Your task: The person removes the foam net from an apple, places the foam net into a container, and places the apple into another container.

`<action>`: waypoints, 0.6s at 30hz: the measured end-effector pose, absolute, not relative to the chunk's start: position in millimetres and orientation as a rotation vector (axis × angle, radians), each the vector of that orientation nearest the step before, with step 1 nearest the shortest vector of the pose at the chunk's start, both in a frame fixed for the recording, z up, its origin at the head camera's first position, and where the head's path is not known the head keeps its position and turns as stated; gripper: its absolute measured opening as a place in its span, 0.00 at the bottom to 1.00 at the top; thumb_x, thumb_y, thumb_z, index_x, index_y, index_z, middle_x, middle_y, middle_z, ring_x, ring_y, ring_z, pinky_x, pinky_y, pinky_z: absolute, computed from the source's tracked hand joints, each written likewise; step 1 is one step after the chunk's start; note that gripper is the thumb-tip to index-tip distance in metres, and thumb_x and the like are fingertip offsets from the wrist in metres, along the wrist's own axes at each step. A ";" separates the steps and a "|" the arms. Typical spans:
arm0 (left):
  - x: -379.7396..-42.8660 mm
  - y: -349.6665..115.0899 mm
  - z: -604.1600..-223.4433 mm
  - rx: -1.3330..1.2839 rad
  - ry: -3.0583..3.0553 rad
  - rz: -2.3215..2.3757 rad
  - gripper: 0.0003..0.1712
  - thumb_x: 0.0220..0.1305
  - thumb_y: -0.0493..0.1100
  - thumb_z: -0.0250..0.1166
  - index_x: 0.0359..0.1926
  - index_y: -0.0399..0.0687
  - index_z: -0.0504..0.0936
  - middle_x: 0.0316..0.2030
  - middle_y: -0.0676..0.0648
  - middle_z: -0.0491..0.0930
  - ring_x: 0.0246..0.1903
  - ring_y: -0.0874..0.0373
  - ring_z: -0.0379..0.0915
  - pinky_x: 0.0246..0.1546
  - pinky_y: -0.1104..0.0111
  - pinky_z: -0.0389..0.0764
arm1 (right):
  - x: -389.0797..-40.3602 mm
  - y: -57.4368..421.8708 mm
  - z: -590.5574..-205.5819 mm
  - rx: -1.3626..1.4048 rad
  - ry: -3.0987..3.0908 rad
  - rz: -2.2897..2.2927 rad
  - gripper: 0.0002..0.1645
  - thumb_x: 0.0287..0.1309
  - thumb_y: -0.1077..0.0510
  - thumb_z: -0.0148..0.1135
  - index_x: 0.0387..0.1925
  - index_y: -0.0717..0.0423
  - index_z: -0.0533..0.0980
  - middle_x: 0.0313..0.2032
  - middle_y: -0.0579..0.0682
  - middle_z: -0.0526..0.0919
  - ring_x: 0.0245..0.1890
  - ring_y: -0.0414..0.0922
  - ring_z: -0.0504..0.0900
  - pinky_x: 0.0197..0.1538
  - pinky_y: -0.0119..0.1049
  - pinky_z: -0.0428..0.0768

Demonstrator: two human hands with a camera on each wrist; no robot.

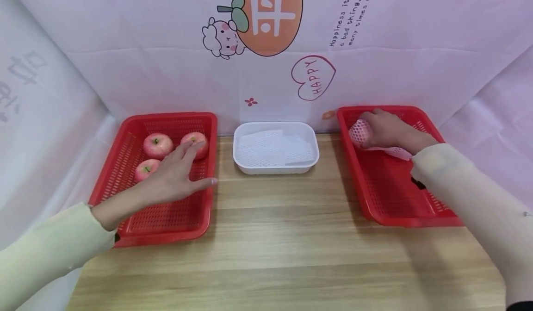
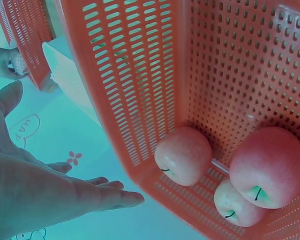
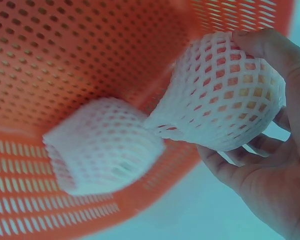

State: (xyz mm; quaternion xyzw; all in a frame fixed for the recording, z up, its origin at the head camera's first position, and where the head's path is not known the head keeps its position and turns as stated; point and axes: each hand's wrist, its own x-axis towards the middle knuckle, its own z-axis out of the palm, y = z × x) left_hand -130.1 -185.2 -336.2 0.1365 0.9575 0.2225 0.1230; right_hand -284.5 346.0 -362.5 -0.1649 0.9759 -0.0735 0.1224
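My right hand [image 1: 385, 129] grips an apple in a white foam net [image 3: 225, 92] inside the right red basket [image 1: 387, 186]. Beside it in the right wrist view lies a second foam-netted fruit [image 3: 107, 147], seemingly touching the first net's loose end. My left hand [image 1: 172, 174] hovers over the left red basket [image 1: 212, 163], fingers extended and thumb spread, holding nothing. Three bare apples lie in that basket: a left one [image 1: 158, 145], a right one [image 1: 199, 139] partly behind my fingertips, and a lower one [image 1: 145, 168] partly hidden by the hand.
Between the baskets stands a white plastic tray [image 1: 275, 170] with flat white foam nets [image 1: 266, 149] in it. All of these rest on a wooden table [image 1: 270, 237]. A printed white cloth [image 1: 166, 79] rises behind and at both sides.
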 end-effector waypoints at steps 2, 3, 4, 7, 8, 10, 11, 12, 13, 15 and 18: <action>-129.4 -183.1 -335.7 0.403 2.793 0.645 0.60 0.66 0.63 0.72 0.83 0.39 0.50 0.81 0.29 0.48 0.77 0.24 0.47 0.72 0.27 0.56 | -282.0 343.3 -353.9 -0.510 2.860 -0.192 0.60 0.40 0.45 0.87 0.72 0.61 0.68 0.62 0.65 0.75 0.59 0.65 0.74 0.55 0.68 0.83; -129.1 -182.4 -335.6 0.403 2.790 0.639 0.61 0.66 0.64 0.71 0.84 0.39 0.50 0.81 0.29 0.47 0.77 0.25 0.47 0.72 0.27 0.55 | -280.3 342.0 -349.5 -0.516 2.867 -0.183 0.59 0.41 0.45 0.87 0.72 0.61 0.68 0.62 0.66 0.76 0.59 0.65 0.75 0.55 0.68 0.83; -128.7 -181.5 -335.4 0.403 2.788 0.637 0.61 0.66 0.64 0.71 0.84 0.39 0.49 0.81 0.29 0.47 0.77 0.24 0.47 0.72 0.27 0.54 | -278.4 340.8 -345.2 -0.518 2.873 -0.175 0.59 0.42 0.46 0.86 0.72 0.61 0.68 0.62 0.66 0.76 0.58 0.65 0.75 0.55 0.67 0.82; -127.7 -177.9 -334.6 0.397 2.777 0.630 0.61 0.66 0.64 0.71 0.84 0.41 0.48 0.82 0.30 0.46 0.77 0.23 0.47 0.72 0.27 0.55 | -271.3 338.8 -333.8 -0.530 2.887 -0.153 0.58 0.43 0.47 0.85 0.72 0.62 0.68 0.60 0.68 0.77 0.55 0.64 0.77 0.54 0.67 0.82; -127.3 -176.8 -334.6 0.391 2.770 0.629 0.61 0.67 0.63 0.71 0.85 0.42 0.47 0.82 0.30 0.46 0.77 0.23 0.46 0.72 0.27 0.55 | -268.9 338.2 -330.8 -0.541 2.895 -0.153 0.56 0.44 0.47 0.85 0.72 0.63 0.69 0.60 0.68 0.77 0.54 0.63 0.77 0.54 0.66 0.82; -126.3 -174.5 -334.2 0.393 2.768 0.626 0.61 0.66 0.63 0.72 0.85 0.44 0.47 0.82 0.30 0.46 0.77 0.23 0.47 0.71 0.27 0.58 | -263.7 336.4 -325.0 -0.579 2.909 -0.160 0.54 0.46 0.48 0.84 0.71 0.64 0.69 0.58 0.70 0.77 0.52 0.64 0.78 0.53 0.66 0.82; -125.8 -173.5 -334.1 0.398 2.769 0.622 0.61 0.66 0.62 0.72 0.85 0.44 0.47 0.81 0.30 0.47 0.76 0.24 0.49 0.70 0.27 0.60 | -261.2 334.9 -322.3 -0.604 2.915 -0.163 0.53 0.46 0.48 0.84 0.70 0.65 0.70 0.57 0.70 0.77 0.51 0.64 0.79 0.53 0.66 0.82; -125.3 -172.6 -334.0 0.405 2.772 0.618 0.61 0.66 0.62 0.72 0.85 0.44 0.47 0.81 0.30 0.48 0.76 0.25 0.50 0.70 0.28 0.62 | -258.6 332.5 -319.5 -0.622 2.922 -0.168 0.53 0.46 0.48 0.84 0.70 0.65 0.70 0.57 0.70 0.78 0.51 0.64 0.79 0.52 0.66 0.82; -124.6 -171.8 -333.9 0.414 2.774 0.618 0.61 0.66 0.62 0.72 0.85 0.44 0.47 0.80 0.30 0.49 0.76 0.25 0.51 0.70 0.28 0.63 | -256.1 329.3 -316.6 -0.638 2.927 -0.180 0.52 0.47 0.48 0.84 0.70 0.64 0.71 0.57 0.69 0.78 0.51 0.63 0.79 0.53 0.65 0.82; -123.1 -170.1 -333.7 0.445 2.786 0.626 0.61 0.65 0.61 0.73 0.84 0.43 0.49 0.79 0.30 0.52 0.75 0.26 0.54 0.69 0.29 0.65 | -250.8 320.8 -311.3 -0.674 2.933 -0.205 0.53 0.46 0.49 0.84 0.70 0.63 0.71 0.57 0.67 0.78 0.53 0.62 0.78 0.53 0.64 0.83; -121.4 -167.7 -333.6 0.483 2.788 0.631 0.60 0.65 0.60 0.73 0.84 0.43 0.49 0.78 0.30 0.54 0.74 0.28 0.54 0.70 0.30 0.64 | -241.7 304.6 -304.7 -0.690 2.925 -0.221 0.56 0.39 0.49 0.87 0.71 0.60 0.71 0.59 0.63 0.78 0.55 0.60 0.77 0.53 0.61 0.85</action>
